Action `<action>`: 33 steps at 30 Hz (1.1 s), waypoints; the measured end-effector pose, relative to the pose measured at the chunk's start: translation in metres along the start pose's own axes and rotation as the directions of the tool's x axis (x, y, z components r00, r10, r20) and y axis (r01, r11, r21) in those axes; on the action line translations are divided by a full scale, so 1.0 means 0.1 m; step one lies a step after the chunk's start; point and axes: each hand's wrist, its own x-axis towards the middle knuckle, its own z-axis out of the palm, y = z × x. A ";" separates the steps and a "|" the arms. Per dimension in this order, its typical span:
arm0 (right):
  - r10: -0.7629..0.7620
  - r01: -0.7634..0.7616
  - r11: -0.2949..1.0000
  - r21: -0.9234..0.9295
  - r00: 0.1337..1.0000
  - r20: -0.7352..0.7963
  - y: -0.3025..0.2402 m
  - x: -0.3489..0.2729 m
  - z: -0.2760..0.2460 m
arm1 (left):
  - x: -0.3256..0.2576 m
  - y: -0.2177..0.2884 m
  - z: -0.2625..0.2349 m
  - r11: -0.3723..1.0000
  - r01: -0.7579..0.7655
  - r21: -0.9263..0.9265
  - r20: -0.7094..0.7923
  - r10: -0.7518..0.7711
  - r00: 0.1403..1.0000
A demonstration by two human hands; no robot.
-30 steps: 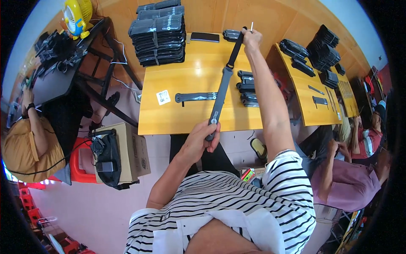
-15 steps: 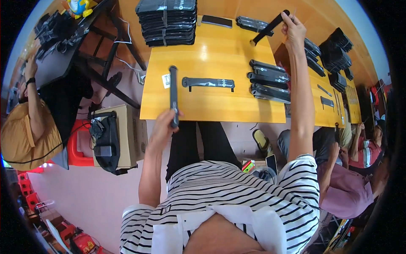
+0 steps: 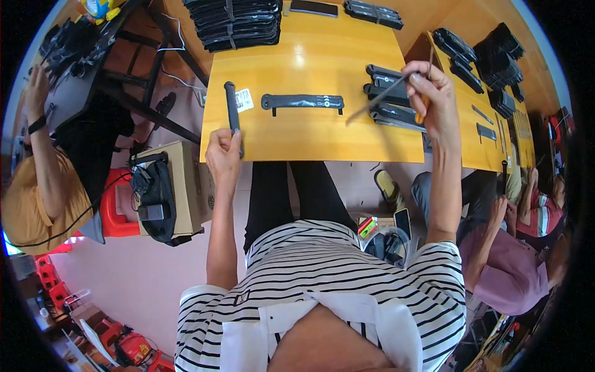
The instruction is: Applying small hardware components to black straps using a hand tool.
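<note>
The long black strap-like strip [image 3: 232, 111], matt and seemingly of a rubbery or plastic material, lies lengthwise on the yellow wooden tabletop [image 3: 310, 133], its near end gripped at the table's front edge. The left hand [image 3: 224, 158] is closed around that end, fingers curled tight with the thumb on top; the rest of the strip runs away from the fingertips across the smooth, faintly glossy surface. A small white label [image 3: 244, 99] sits just beside it, on the side away from the thumb.

The right hand [image 3: 431, 93] is held raised, its fingers pinched shut on a thin grey rod-like tool [image 3: 381, 99] and what appears to be an orange-handled implement [image 3: 424, 93]; the exact grip between the two cannot be told. The rod slants down and away from the fingertips, above the table.

Just beyond the rod's tip lies a second flat black strap [image 3: 302, 102], broader, with rounded ends. Under the right fingers a row of similar black straps [image 3: 390, 99] is laid side by side. A tall stack of black flat pieces [image 3: 235, 25] stands at the far edge.

It is judged that the step is best done with the strip kept flat and straight, the grip held firm at its end so it does not twist, and the tool kept clear of the neighbouring row.
</note>
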 end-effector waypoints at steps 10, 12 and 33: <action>0.279 -0.380 0.908 0.174 0.861 0.425 0.47 -0.71 0.30 | -0.86 0.94 0.48 0.073 0.874 -0.481 0.769 0.513 0.381; 0.323 -0.410 0.903 0.129 0.844 0.428 0.57 -0.76 0.21 | -0.81 0.83 0.49 -0.198 0.800 -0.566 0.676 0.444 0.588; 0.407 -0.400 0.913 0.077 0.887 -0.220 1.64 -0.13 0.25 | 0.28 0.23 0.51 0.695 0.362 -0.621 0.370 -0.148 0.917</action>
